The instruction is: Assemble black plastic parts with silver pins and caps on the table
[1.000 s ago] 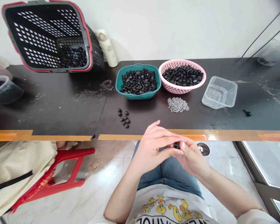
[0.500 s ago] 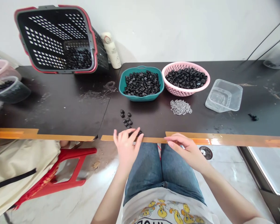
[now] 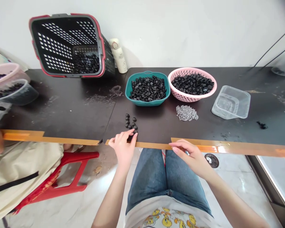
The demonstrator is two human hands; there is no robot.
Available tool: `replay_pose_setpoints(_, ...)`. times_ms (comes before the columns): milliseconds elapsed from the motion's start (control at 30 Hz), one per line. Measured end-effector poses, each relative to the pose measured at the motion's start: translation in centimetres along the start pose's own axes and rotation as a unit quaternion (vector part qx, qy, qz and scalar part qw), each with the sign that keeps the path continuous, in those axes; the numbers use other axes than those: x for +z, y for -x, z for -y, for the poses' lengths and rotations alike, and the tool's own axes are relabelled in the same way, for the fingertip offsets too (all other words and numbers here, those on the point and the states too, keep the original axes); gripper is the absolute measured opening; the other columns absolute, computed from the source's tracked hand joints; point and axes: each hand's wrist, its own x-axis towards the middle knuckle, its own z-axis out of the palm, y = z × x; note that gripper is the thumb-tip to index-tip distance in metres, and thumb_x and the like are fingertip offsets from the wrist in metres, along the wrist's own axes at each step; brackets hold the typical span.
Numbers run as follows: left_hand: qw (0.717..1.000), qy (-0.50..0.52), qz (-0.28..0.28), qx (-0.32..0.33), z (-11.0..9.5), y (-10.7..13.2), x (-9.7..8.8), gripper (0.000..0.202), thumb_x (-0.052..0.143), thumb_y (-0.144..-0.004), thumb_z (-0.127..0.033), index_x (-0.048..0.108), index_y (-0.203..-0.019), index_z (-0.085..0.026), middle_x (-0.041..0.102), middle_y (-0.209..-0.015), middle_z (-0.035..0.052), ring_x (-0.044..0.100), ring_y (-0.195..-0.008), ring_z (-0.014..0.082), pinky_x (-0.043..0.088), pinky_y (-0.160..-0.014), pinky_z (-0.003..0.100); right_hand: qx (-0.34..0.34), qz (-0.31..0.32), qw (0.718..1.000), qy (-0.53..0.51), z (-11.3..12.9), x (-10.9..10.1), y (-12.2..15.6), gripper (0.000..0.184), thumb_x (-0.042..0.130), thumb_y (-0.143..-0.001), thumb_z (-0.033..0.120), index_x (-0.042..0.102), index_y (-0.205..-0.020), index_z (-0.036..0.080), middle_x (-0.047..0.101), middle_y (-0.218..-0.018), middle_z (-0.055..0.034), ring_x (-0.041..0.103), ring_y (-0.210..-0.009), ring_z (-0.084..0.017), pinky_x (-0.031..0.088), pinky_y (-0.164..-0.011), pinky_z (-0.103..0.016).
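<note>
My left hand [image 3: 123,145] is at the table's front edge, its thumb and fingertips closed around a black round cap [image 3: 135,131]. Just beyond these fingers, several more black caps [image 3: 127,116] lie in a loose cluster on the dark table. My right hand [image 3: 188,155] rests by the taped edge, fingers stretched out and thumb a little apart, with nothing visible in it. Farther back are a teal basin [image 3: 148,103] full of small black discs and a pink basket [image 3: 186,97] of black caps. A pile of small silvery metal pins [image 3: 186,113] lies in front of the basket.
A clear plastic tub [image 3: 242,104] stands at the right, beside a small black clump [image 3: 262,125]. Back left are a tilted dark crate [image 3: 104,53], a white bottle [image 3: 120,57] and tubs [image 3: 28,95]. Another person sits at left near a red stool [image 3: 78,171].
My left hand has drawn slightly left, bringing a cap to the near end of the cluster. My right hand holds nearly the same place. The view has shifted slightly.
</note>
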Motion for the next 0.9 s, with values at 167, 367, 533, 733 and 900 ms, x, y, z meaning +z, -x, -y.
replay_pose_setpoints(167, 0.998, 0.005, -0.053, 0.016, -2.1, -3.8, -1.3, 0.028, 0.070, -0.088, -0.036, 0.067, -0.113, -0.023, 0.075, -0.097, 0.0019, 0.064, -0.078, 0.0210, 0.033, -0.092, 0.042, 0.000, -0.005, 1.000, 0.010, 0.3, -1.1, -0.5, 0.028, 0.057, -0.100, 0.049, 0.075, -0.111, 0.030, 0.068, -0.105, -0.0038, 0.060, -0.087, -0.020, 0.047, -0.073, -0.033)
replay_pose_setpoints(367, 0.971, -0.050, 0.109, 0.208, -6.8, -15.8, -1.1, 0.022, 0.057, -0.097, -0.031, 0.074, -0.109, -0.025, 0.074, -0.113, 0.0061, 0.067, -0.101, 0.0267, 0.042, -0.093, 0.040, -0.056, -0.105, 0.978, 0.170, 0.4, -5.1, -4.2, 0.026, 0.060, -0.097, 0.041, 0.073, -0.114, 0.025, 0.069, -0.110, -0.0063, 0.064, -0.090, -0.023, 0.049, -0.077, -0.037)
replay_pose_setpoints(533, 0.913, -0.167, 0.319, 0.190, -9.7, -22.2, 2.9, 0.012, 0.073, -0.077, -0.017, 0.079, -0.084, -0.024, 0.077, -0.094, 0.0057, 0.069, -0.093, 0.0283, 0.051, -0.085, 0.035, -0.089, -0.143, 0.924, 0.344, -0.2, -8.1, -8.1, 0.023, 0.059, -0.096, 0.030, 0.074, -0.112, 0.022, 0.071, -0.109, -0.0091, 0.064, -0.098, -0.029, 0.050, -0.086, -0.045)
replay_pose_setpoints(733, 0.909, -0.178, 0.326, 0.190, -10.5, -23.0, 4.8, 0.031, 0.075, -0.065, -0.009, 0.078, -0.094, -0.021, 0.077, -0.090, 0.0093, 0.070, -0.094, 0.0328, 0.053, -0.090, 0.041, -0.074, -0.083, 0.903, 0.415, -0.1, -8.0, -11.9, 0.017, 0.064, -0.095, 0.025, 0.076, -0.107, 0.021, 0.070, -0.109, -0.0096, 0.062, -0.100, -0.029, 0.049, -0.087, -0.041)
replay_pose_setpoints(900, 0.917, -0.165, 0.311, 0.189, -10.1, -23.0, 5.0, 0.040, 0.070, -0.067, -0.009, 0.076, -0.104, -0.021, 0.078, -0.097, 0.0100, 0.069, -0.099, 0.0327, 0.053, -0.089, 0.041, -0.064, -0.054, 0.904, 0.420, 0.1, -6.9, -14.3, 0.006, 0.070, -0.089, 0.018, 0.075, -0.086, 0.018, 0.070, -0.096, -0.0102, 0.061, -0.096, -0.030, 0.047, -0.080, -0.039)
